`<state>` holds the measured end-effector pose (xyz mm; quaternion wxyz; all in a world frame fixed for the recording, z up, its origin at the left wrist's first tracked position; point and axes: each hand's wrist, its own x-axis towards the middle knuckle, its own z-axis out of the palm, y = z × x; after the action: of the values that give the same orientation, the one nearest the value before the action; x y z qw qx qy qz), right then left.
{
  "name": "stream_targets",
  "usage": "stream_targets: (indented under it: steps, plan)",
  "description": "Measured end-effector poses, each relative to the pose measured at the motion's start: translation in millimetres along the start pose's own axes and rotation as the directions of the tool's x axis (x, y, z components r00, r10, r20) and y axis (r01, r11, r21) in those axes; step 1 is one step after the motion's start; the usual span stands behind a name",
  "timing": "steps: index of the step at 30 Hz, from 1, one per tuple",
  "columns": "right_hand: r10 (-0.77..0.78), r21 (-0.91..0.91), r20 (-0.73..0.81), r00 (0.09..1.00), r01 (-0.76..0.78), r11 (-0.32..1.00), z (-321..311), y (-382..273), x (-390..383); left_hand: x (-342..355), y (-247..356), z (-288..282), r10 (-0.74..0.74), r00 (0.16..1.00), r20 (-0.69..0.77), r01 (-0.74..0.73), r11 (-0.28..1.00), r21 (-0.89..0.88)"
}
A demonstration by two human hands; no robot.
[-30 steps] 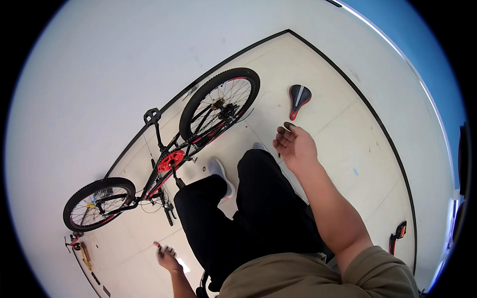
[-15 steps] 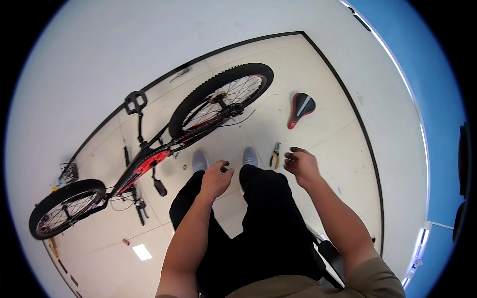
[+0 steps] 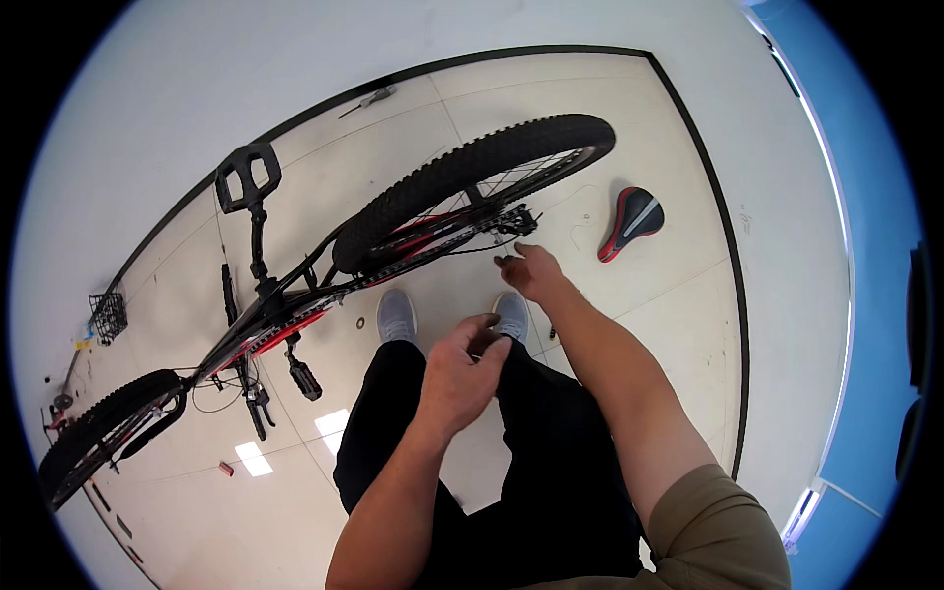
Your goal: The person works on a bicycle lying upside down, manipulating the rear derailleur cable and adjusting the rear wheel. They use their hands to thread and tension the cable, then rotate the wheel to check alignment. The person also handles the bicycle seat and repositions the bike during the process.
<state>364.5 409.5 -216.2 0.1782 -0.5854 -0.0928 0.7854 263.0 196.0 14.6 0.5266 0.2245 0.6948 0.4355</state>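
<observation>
A black and red bicycle (image 3: 295,313) stands upside down on the pale floor, its wheels up. My right hand (image 3: 534,272) reaches beside the rear derailleur (image 3: 516,222), close to the end of a thin black cable (image 3: 472,252). Its fingers are bent and apart; whether they touch the cable is unclear. Above my knees, my left hand (image 3: 460,379) is loosely curled, with a gap between thumb and forefinger and nothing visible in it. Under my right forearm, only a small dark part of something (image 3: 552,334) shows on the floor.
A black and red saddle (image 3: 632,224) lies on the floor to the right. A pedal (image 3: 248,177) juts up from the bicycle, and the knobbly rear tyre (image 3: 472,167) spans the far side. A small ring (image 3: 360,323) and a red piece (image 3: 226,469) lie to the left.
My right hand has moved forward and left, toward the rear derailleur. My left hand has come up and to the right. The bicycle looks larger, and the pliers are now mostly behind my right forearm.
</observation>
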Motion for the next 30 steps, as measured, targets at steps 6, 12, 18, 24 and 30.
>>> stream_targets:
  steps: [6,12,18,24,30]
  plan:
    - [-0.06,0.238,0.081,0.995,0.039,0.971,-3,-8,38,2,5,-4,0.001,1.0,0.023,0.002,0.993,-0.118]
    - [-0.113,0.284,0.01,0.994,0.105,0.953,-28,-17,-5,8,5,-7,-0.042,0.999,-0.018,0.039,0.986,-0.159]
    - [-0.426,0.226,-0.062,0.902,0.429,0.875,-87,-75,-104,12,-3,-5,-0.089,0.993,-0.074,0.068,0.966,-0.251]
    - [-0.668,0.038,-0.133,0.732,0.677,0.735,-64,-81,-233,6,-14,21,0.249,0.952,-0.179,-0.216,0.959,0.183]
    - [-0.668,-0.092,0.136,0.732,0.68,0.727,-4,-62,-307,2,-10,39,0.666,0.739,-0.099,-0.552,0.683,0.479]
